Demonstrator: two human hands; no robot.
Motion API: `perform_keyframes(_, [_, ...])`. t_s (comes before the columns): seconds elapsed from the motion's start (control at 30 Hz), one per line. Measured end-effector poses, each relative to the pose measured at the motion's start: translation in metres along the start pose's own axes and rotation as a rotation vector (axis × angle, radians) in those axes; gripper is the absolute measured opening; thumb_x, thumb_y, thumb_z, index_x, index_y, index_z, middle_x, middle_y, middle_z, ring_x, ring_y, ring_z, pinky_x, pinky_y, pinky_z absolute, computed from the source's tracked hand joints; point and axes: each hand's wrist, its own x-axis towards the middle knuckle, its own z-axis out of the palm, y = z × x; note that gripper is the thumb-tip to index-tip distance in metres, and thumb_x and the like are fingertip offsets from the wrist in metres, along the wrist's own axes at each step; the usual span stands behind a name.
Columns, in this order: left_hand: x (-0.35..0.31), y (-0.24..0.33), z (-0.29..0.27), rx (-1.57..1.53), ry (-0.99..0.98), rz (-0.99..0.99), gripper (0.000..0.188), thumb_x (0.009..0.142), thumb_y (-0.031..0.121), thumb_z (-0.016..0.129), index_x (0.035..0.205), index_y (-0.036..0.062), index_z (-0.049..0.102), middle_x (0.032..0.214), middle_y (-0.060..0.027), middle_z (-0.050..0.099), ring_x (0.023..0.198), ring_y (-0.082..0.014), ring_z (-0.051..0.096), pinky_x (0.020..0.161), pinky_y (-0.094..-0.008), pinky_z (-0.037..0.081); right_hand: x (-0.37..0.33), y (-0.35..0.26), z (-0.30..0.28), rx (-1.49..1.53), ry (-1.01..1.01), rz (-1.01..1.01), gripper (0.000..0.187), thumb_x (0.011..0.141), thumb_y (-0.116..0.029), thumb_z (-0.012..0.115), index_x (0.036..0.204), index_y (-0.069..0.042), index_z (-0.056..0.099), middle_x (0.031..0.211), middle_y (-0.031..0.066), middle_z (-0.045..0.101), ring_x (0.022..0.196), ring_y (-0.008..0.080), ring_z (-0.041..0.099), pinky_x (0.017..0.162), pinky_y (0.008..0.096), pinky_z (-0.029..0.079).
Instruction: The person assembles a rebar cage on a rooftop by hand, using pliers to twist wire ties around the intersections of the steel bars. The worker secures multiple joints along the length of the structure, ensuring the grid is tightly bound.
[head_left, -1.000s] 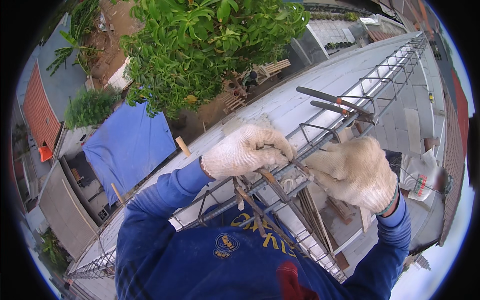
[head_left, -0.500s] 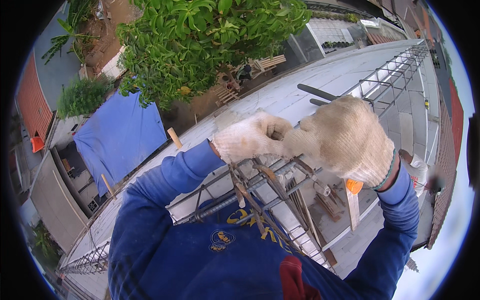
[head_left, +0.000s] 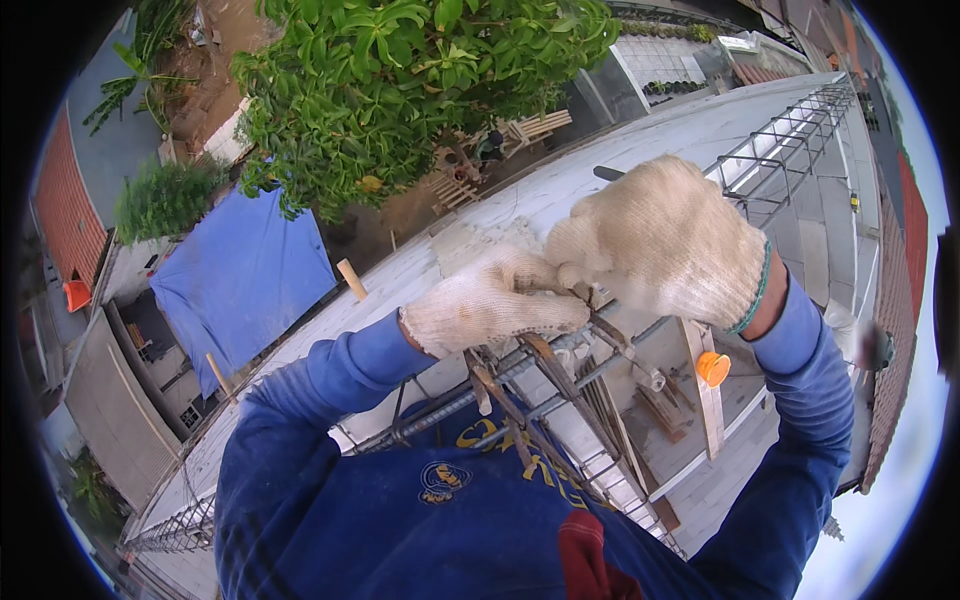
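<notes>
Both my hands wear off-white knitted gloves. My left hand (head_left: 495, 305) is closed just above a cage of ribbed steel bars (head_left: 435, 420), its thumb and fingertips pressed together; what they hold is too hidden to name. Right beside it, my right hand (head_left: 670, 240) is wrapped round a two-handled tool like pincers; one dark handle (head_left: 607, 174) sticks out past the glove, while the head is hidden. Under the hands, several brown, worn strips (head_left: 548, 365) lie across the bars.
A pale wall top (head_left: 400, 265) runs diagonally, with another bar cage (head_left: 785, 145) at the far right. An orange cap (head_left: 713, 369) sits by a wooden board (head_left: 703, 400). Another person (head_left: 868, 345) is at the right. Beyond the wall are a leafy tree (head_left: 400, 90) and a blue tarp (head_left: 250, 280).
My right hand has moved slightly left and up and turned, so less of the tool's handles shows. My left hand has shifted a little left and down, its fingers straighter.
</notes>
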Motion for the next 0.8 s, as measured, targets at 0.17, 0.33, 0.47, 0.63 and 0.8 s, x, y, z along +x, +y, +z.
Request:
perform_keyframes(0.17, [0.01,-0.007,-0.005,0.189,0.027,0.025,0.026,0.104,0.023,0.078,0.116,0.0013,0.083,0.082,0.0073,0.064,0.074,-0.0021,0.052,0.062,-0.0241,0.04,-0.01,0.002,0.006,-0.158,0.029,-0.025,0.023,0.074,-0.032,0.074,0.095,-0.022,0.075,0.081,0.0,0.068,0.083,0.0267,0.073,0.075,0.0441,0.061])
perform_keyframes(0.33, [0.008,0.003,-0.009,0.187,-0.044,0.13,0.026,0.104,0.022,0.077,0.119,0.0019,0.083,0.088,0.003,0.072,0.08,-0.004,0.06,0.07,-0.0248,0.048,-0.016,-0.009,-0.005,-0.288,0.512,-0.073,0.032,0.066,-0.029,0.073,0.097,-0.02,0.075,0.092,0.0005,0.067,0.095,0.0268,0.071,0.088,0.0483,0.061])
perform_keyframes(0.47, [0.022,-0.002,-0.026,0.22,-0.192,0.179,0.026,0.104,0.021,0.076,0.121,0.0012,0.081,0.101,-0.0017,0.079,0.093,-0.0072,0.068,0.084,-0.0266,0.056,-0.048,-0.026,-0.019,-0.207,0.597,0.027,0.039,0.061,-0.024,0.079,0.1,-0.019,0.079,0.103,0.0013,0.071,0.102,0.0276,0.071,0.093,0.0507,0.06])
perform_keyframes(0.63, [0.033,0.006,-0.029,0.24,-0.319,0.104,0.02,0.102,0.007,0.075,0.12,-0.0007,0.08,0.115,-0.0087,0.08,0.104,-0.015,0.072,0.094,-0.0314,0.059,-0.108,0.0,0.008,0.119,0.562,0.235,0.032,0.076,-0.016,0.092,0.106,-0.013,0.082,0.096,0.004,0.078,0.09,0.0239,0.075,0.081,0.0414,0.06])
perform_keyframes(0.8, [0.032,-0.006,-0.03,0.454,-0.205,0.434,0.019,0.095,0.001,0.075,0.113,-0.0028,0.081,0.115,-0.0146,0.081,0.101,-0.0228,0.076,0.089,-0.0334,0.061,-0.155,0.043,0.032,0.346,0.985,0.982,0.036,0.093,-0.025,0.082,0.124,-0.007,0.079,0.105,0.0126,0.078,0.101,0.0259,0.076,0.093,0.0403,0.059])
